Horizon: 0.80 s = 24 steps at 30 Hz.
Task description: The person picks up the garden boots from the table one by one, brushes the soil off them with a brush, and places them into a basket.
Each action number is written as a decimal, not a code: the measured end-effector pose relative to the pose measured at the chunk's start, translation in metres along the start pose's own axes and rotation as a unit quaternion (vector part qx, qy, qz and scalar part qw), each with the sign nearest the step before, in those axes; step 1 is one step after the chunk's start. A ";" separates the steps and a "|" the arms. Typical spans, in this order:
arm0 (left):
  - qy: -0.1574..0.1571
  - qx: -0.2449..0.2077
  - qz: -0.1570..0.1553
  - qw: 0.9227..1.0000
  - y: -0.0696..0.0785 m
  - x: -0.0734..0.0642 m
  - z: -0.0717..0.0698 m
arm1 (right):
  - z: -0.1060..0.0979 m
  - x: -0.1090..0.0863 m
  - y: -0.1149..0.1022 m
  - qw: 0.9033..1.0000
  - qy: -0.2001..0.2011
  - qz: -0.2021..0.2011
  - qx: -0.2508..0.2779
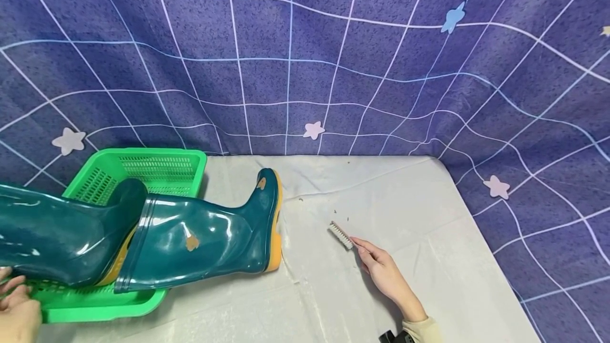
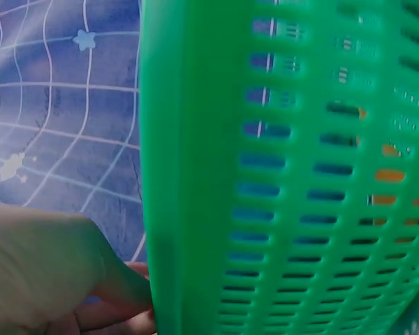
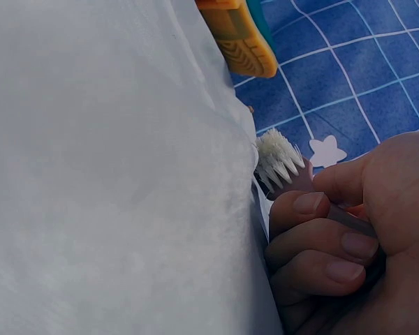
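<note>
My right hand [image 1: 385, 275] grips the handle of a small scrub brush [image 1: 341, 235] with white bristles, close over the cloth-covered table. In the right wrist view, the fingers curl round the handle and the bristles [image 3: 279, 157] show. At the left edge, my left hand [image 1: 19, 308] holds the rim of a green plastic basket [image 1: 102, 311]; the left wrist view shows its fingers at the basket's edge, partly hidden. One teal rubber boot [image 1: 205, 247] lies on its side, shaft over the basket and foot on the table. Another boot [image 1: 57, 237] lies in the basket, partly out of frame.
Brown patches [image 1: 192, 243] mark the nearer boot, whose yellow sole [image 1: 276, 247] faces right. Small dark crumbs [image 1: 335, 211] are scattered on the whitish table cloth [image 1: 405, 205]. A blue curtain [image 1: 267, 78] with grid lines and stars hangs behind and to the right.
</note>
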State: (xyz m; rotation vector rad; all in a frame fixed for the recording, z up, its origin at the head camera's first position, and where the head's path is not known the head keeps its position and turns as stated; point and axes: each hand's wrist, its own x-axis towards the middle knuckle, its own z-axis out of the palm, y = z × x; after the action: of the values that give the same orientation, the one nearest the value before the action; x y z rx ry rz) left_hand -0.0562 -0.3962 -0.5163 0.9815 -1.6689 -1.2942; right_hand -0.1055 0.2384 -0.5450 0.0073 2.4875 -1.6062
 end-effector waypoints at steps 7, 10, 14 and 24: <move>-0.073 0.246 0.061 0.965 0.066 -0.053 0.008 | 0.001 0.000 0.000 1.000 -0.001 0.005 -0.006; -0.110 0.279 0.061 0.952 0.090 -0.067 0.013 | 0.001 0.000 0.001 1.000 0.001 0.006 -0.006; -0.145 0.304 0.086 0.938 0.108 -0.078 0.021 | 0.001 0.000 0.001 1.000 0.005 0.006 -0.007; -0.282 0.332 0.154 0.887 0.116 -0.088 0.036 | 0.001 0.001 0.003 1.000 0.005 0.011 -0.009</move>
State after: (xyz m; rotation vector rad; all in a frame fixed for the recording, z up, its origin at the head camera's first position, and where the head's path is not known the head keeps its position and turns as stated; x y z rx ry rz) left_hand -0.0675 -0.2820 -0.4201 0.6727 -2.7090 -0.8275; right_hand -0.1063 0.2385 -0.5487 0.0395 2.5002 -1.5801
